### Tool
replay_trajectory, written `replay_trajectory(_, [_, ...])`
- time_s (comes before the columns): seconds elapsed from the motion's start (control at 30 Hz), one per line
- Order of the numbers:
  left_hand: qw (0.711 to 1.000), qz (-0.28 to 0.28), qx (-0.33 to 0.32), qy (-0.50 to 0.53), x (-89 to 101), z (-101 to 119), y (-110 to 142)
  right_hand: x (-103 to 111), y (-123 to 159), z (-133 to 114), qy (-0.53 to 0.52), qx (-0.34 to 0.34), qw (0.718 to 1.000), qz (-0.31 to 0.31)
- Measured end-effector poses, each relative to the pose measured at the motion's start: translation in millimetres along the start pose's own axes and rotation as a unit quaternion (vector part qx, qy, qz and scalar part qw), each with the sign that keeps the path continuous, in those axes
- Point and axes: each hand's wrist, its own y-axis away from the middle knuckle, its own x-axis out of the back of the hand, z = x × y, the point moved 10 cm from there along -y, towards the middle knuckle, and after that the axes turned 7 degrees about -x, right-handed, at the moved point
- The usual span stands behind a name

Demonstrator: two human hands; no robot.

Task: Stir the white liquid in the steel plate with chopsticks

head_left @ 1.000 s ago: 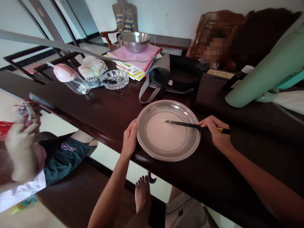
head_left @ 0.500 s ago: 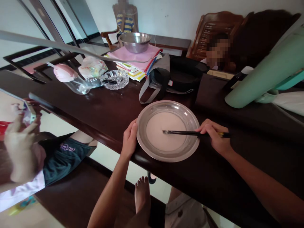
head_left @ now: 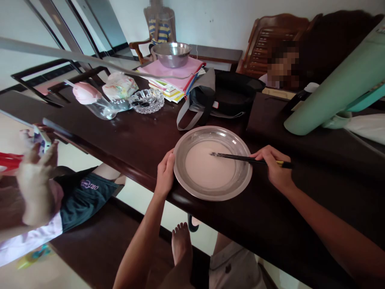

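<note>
A shallow metal bowl sits near the front edge of the dark wooden table, with a pale, milky liquid in its bottom. My left hand grips the bowl's left rim, thumb on top and fingers partly hidden beneath. In my right hand, at the bowl's right side, is a pair of black chopsticks. They reach over the right rim, and their tips meet the liquid slightly above its middle.
Behind the bowl lie a black and grey bag and stacked books under another metal bowl. A glass ashtray stands left of them. A green cylinder slants at right. Another person's hand holds a phone at left.
The chopstick tips have moved away from me and slightly right within the liquid. My left hand stays on the rim. The view has shifted a little.
</note>
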Motion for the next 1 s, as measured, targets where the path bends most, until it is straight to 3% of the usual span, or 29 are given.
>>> replay_trajectory(0.2, [1.000, 0.001, -0.003, 0.006, 0.0, -0.6, 0.2, -10.6, 1.7, -3.7, -0.002, 0.009, 0.999, -0.041])
replay_trajectory(0.33, [1.000, -0.003, -0.004, 0.007, -0.5, 0.6, -0.2, 0.0, 0.1, -4.6, -0.019, 0.008, 1.000, 0.008])
replay_trajectory(0.43, [1.000, -0.009, 0.001, 0.008, -1.2, 0.2, -0.1, -2.3, -0.2, -4.2, -0.041, 0.003, 0.999, -0.011])
replay_trajectory(0.53, [1.000, -0.013, 0.001, 0.008, -1.1, 0.2, 0.1, -8.7, -0.4, -4.6, 0.003, 0.010, 0.999, -0.038])
replay_trajectory(0.7, [1.000, -0.017, 0.004, 0.014, -2.2, -0.3, 0.7, 2.1, -3.3, 2.7, -0.037, 0.014, 0.999, 0.000])
replay_trajectory(0.87, [1.000, -0.012, 0.001, 0.013, -1.5, -0.6, 0.6, -8.7, -1.6, -1.3, -0.005, 0.037, 0.998, -0.057])
replay_trajectory(1.0, [1.000, -0.008, 0.001, 0.006, -0.5, -0.6, 0.0, 3.5, -3.7, 0.9, -0.039, 0.028, 0.999, -0.009])
